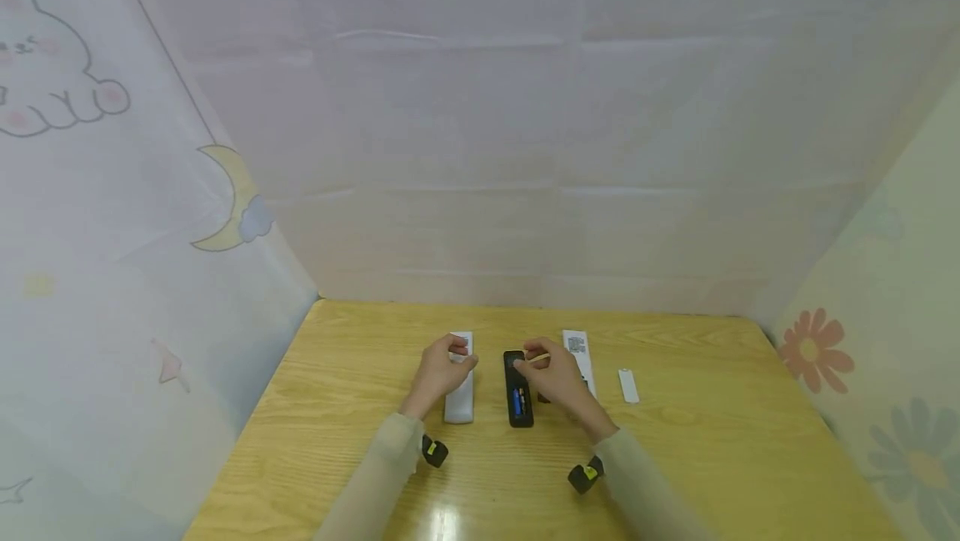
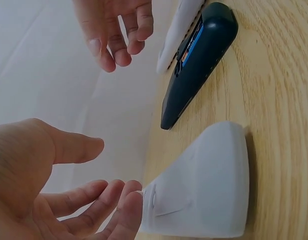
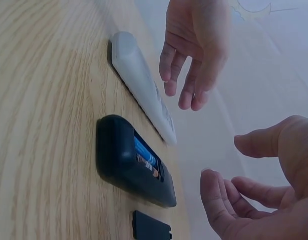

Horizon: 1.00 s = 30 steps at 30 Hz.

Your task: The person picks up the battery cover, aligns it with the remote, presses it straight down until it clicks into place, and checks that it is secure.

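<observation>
A black remote control lies back up in the middle of the table, its battery compartment uncovered. Inside sit a blue battery and a brownish one. Above the left white remote control, my left hand hovers with loosely bent fingers and nothing in them. My right hand is held over the black remote's right side, thumb and fingers apart and holding nothing. A black battery cover lies beside the black remote, partly hidden by the right hand in the head view.
Right of the black remote lies another white remote control with a printed label, partly behind my right hand. Farther right is a white battery cover. The wooden table meets a pale cloth backdrop at its back edge.
</observation>
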Tool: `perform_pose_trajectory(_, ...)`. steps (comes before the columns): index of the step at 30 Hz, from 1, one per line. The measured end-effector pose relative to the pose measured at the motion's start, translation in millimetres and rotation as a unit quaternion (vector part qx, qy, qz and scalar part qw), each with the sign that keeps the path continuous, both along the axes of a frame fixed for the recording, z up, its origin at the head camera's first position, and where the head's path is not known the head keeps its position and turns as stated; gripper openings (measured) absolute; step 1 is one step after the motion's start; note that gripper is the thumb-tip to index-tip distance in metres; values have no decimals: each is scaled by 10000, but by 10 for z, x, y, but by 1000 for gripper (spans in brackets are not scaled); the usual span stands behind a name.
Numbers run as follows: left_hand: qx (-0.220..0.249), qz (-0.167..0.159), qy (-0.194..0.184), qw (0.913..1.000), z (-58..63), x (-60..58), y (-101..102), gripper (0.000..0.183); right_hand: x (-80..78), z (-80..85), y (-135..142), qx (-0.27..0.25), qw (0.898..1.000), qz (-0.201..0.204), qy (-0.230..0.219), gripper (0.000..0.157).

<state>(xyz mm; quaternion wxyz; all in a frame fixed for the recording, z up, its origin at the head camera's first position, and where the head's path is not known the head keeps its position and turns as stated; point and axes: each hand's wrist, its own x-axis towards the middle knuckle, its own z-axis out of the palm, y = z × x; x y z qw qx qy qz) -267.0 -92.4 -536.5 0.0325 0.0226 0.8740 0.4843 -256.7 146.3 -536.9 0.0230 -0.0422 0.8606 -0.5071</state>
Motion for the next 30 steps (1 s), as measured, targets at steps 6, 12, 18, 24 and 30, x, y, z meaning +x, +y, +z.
perform_pose_trajectory(6,33,-154,-107,9998,-28,29,36,41,35,23,91,58,10000,-44,20,44)
perform_pose_trajectory(12,21,-298,-124,9995,-51,34,85,44,30,33,188,59,9997,-24,219,38)
perform_pose_trajectory(18,133,-355,-262,9989,-76,15,148,46,-11,16,248,72,9996,-24,255,37)
perform_pose_trajectory(24,113,-373,-283,9988,-99,27,224,45,-9,-4,279,101,9997,-29,238,39)
perform_pose_trajectory(30,4,-407,-297,9987,-123,82,343,43,21,-19,305,211,9995,18,242,40)
